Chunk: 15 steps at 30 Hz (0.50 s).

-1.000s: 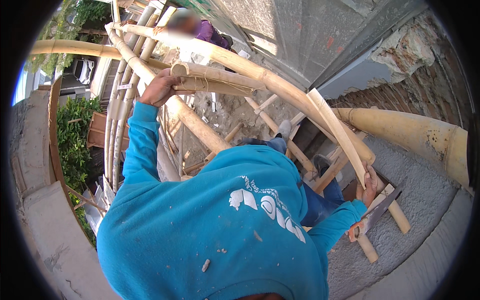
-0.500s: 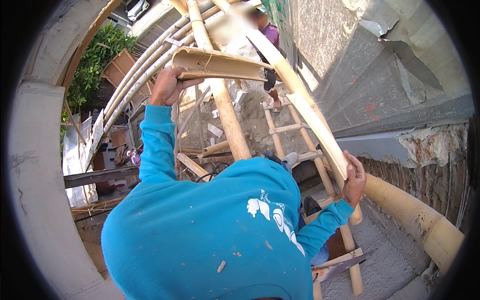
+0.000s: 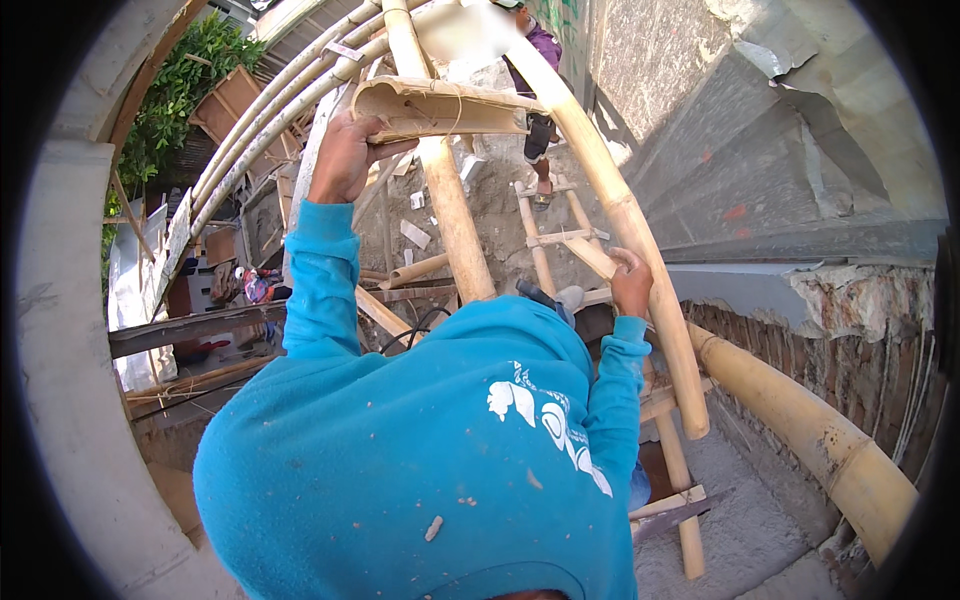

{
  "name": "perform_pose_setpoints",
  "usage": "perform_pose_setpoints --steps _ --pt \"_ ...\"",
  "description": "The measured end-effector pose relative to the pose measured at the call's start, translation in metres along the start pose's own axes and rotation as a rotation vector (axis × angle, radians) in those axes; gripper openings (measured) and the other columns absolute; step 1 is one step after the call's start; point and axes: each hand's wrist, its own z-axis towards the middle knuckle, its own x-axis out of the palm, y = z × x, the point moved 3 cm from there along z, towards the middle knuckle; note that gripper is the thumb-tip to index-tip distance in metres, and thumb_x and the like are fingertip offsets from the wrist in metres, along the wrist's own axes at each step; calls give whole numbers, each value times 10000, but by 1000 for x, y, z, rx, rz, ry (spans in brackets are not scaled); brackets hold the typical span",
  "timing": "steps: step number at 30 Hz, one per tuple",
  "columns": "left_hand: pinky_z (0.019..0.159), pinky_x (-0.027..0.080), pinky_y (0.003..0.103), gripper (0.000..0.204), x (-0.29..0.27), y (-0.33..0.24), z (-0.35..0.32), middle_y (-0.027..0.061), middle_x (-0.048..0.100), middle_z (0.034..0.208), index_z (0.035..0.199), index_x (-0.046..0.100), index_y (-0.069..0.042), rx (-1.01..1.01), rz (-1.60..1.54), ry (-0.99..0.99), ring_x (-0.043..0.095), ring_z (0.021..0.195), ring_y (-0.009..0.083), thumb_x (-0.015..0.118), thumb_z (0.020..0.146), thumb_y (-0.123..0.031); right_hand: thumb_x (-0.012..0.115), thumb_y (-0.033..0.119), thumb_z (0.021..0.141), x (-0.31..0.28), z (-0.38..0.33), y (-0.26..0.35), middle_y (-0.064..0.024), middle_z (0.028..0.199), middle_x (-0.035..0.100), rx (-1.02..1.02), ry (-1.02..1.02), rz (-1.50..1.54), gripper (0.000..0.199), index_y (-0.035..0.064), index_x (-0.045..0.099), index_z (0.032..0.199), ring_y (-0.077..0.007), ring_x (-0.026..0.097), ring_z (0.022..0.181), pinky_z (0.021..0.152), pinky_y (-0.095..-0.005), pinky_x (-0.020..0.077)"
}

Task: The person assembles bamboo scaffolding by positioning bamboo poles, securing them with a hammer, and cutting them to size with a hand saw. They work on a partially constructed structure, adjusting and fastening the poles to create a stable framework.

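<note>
A split half of a bamboo pole (image 3: 460, 112) lies crosswise in front of me, its hollow side showing. My left hand (image 3: 345, 158) is closed around its left end. At the right, my right hand (image 3: 631, 284) grips the near end of a pale bamboo strip (image 3: 588, 256), which points away from me toward the ladder. Close beside that hand, a thick round bamboo pole (image 3: 620, 210) slants down from the far side.
A bamboo ladder (image 3: 545, 240) stands below. Another person (image 3: 540, 60) is on the ground beyond it. An upright bamboo pole (image 3: 455, 220) rises ahead, and a thick pole (image 3: 820, 430) lies at right beside a broken wall (image 3: 850, 300). A saw (image 3: 670, 520) rests lower right.
My right hand has moved left and away from me with the bamboo strip, which now points lower toward the ladder. My left hand still holds the split bamboo, shifted only slightly.
</note>
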Motion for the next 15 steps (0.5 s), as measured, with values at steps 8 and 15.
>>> perform_pose_setpoints --steps 8,15 --pt "915 620 432 358 6 11 10 251 586 1243 1249 468 142 -1 -15 -6 651 1098 345 395 929 -2 489 -108 831 44 19 12 -188 1095 723 -46 -65 119 369 -13 716 1106 -285 684 1074 972 -365 502" --pt "920 614 451 362 9 12 -3 235 591 1243 1264 470 117 -22 -82 -38 652 1099 333 408 933 -16 484 -96 849 75 47 32 -182 1094 723 -132 -133 176 362 3 721 1105 -291 683 1066 966 -367 503"
